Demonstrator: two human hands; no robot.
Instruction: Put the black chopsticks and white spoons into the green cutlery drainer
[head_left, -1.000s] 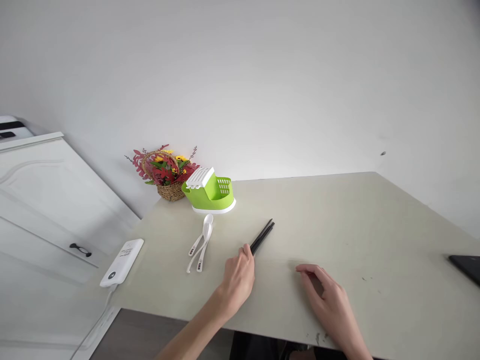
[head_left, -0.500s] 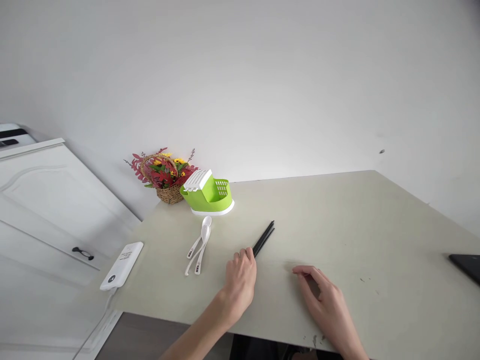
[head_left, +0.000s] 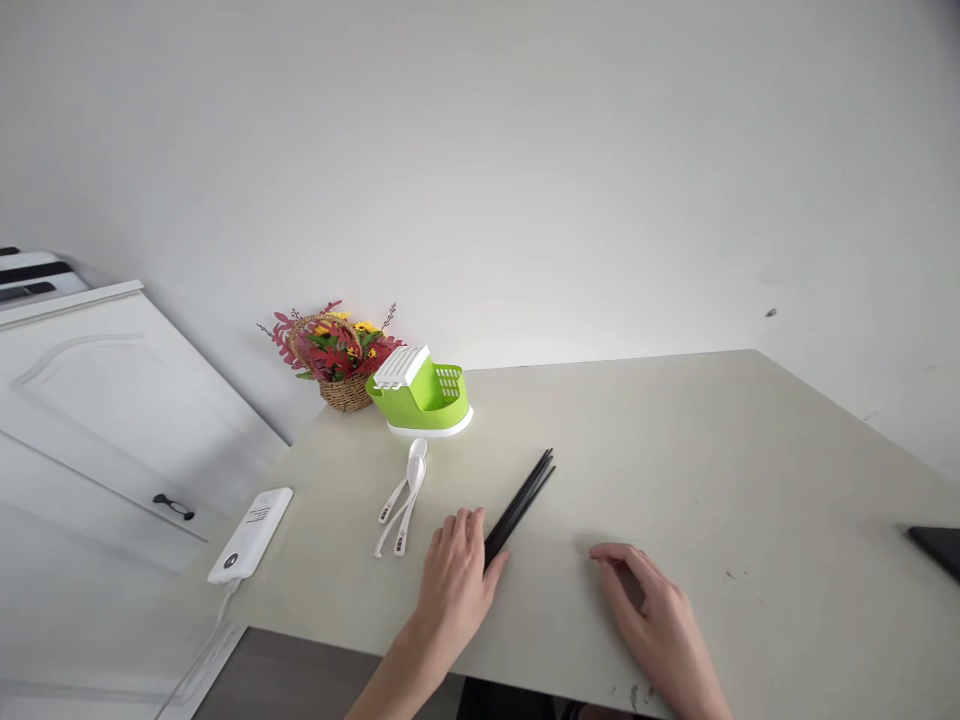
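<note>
Black chopsticks (head_left: 523,500) lie slantwise on the table, their far ends slightly fanned out. My left hand (head_left: 457,565) is around their near end, fingers on the left side and thumb on the right; the ends under the palm are hidden. To the right, my right hand (head_left: 652,605) rests on the table with its fingers curled and thumb and fingertips close together. Nothing shows in it. White spoons (head_left: 415,475) lie crossed left of the chopsticks. Behind them stands a green cutlery holder (head_left: 420,403) with a white slotted top and white base.
A wicker basket (head_left: 346,393) of red and yellow flowers stands by the wall, beside the holder. A white power bank (head_left: 251,535) with a cable lies at the table's left edge, near a white cabinet (head_left: 142,400). A dark flat object (head_left: 937,548) lies at the far right.
My left hand has shifted left and nearer to me along the chopsticks, so more of them shows and its thumb is now visible. The right hand has kept its pose. The view has shifted slightly.
</note>
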